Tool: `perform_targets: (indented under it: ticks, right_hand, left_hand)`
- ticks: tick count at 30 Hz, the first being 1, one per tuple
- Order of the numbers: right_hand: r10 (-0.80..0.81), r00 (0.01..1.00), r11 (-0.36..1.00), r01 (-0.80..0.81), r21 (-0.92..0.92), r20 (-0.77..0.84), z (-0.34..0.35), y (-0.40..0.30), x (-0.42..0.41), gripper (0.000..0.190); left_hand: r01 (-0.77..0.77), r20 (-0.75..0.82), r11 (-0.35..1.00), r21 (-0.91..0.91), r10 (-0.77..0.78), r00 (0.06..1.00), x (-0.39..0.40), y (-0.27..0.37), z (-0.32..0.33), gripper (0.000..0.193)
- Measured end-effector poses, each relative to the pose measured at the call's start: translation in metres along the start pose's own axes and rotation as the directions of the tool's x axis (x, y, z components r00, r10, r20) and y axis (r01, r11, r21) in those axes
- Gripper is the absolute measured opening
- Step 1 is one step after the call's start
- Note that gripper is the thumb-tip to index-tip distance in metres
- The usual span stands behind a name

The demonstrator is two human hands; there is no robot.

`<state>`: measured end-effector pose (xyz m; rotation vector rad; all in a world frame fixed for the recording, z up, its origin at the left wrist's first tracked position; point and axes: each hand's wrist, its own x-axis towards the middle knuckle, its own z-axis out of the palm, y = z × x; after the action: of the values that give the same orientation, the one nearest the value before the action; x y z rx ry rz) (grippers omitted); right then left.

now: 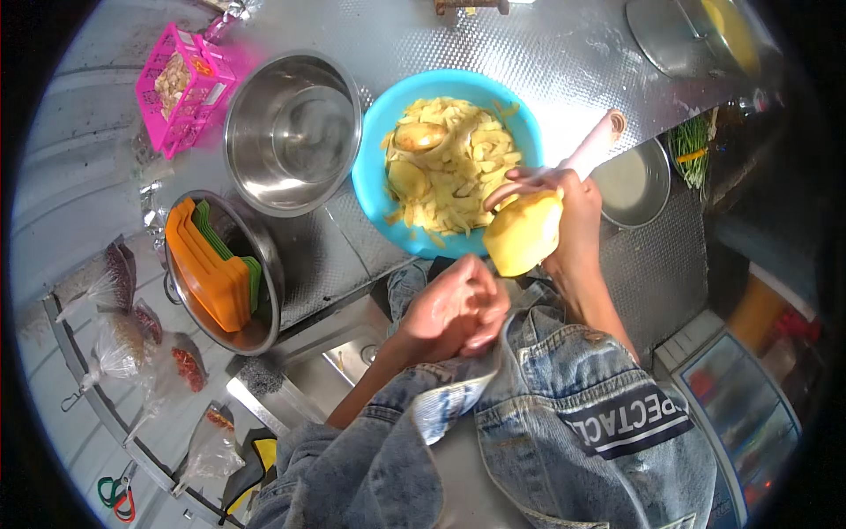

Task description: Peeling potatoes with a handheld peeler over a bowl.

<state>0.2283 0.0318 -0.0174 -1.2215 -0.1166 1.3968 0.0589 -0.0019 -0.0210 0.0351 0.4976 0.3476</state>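
Note:
A peeled potato [523, 233] is in my right hand [580, 205], above the near right rim of a blue plastic basin [370, 198]. The same hand holds a hand tool with a pale handle [595, 142], likely a peeler. Its blade is hidden behind the fingers and potato. Potato peelings [486, 155] fill the basin floor. On them lie an unpeeled potato [420, 136] and a second potato [407, 180] that looks at least partly peeled. My left hand [456, 307] is loosely curled just below the basin, close to the held potato, with nothing visible in it.
Left of the basin stand a steel bowl [254, 139] and a steel pot [272, 291] with orange and green plastic trays [208, 264]. Behind is a pink basket [155, 106]. Another steel bowl [634, 185] holds cloudy liquid at right, near green stalks [689, 149]. A sink [310, 390] lies below left.

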Motion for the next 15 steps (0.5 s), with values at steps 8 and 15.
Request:
perform_targets:
  ticks: [8,15]
  right_hand:
    - [-0.046,0.998,0.997,0.044,-0.062,-0.045,0.005,0.023,-0.006,0.018]
    - [-0.167,0.986,0.978,0.166,-0.129,-0.002,0.008,0.014,-0.014,0.018]
  left_hand:
    - [0.07,-0.081,0.994,0.087,-0.063,0.995,0.017,0.01,0.012,0.072]
    - [0.04,-0.224,0.999,0.002,-0.038,0.974,0.009,0.013,0.014,0.073]
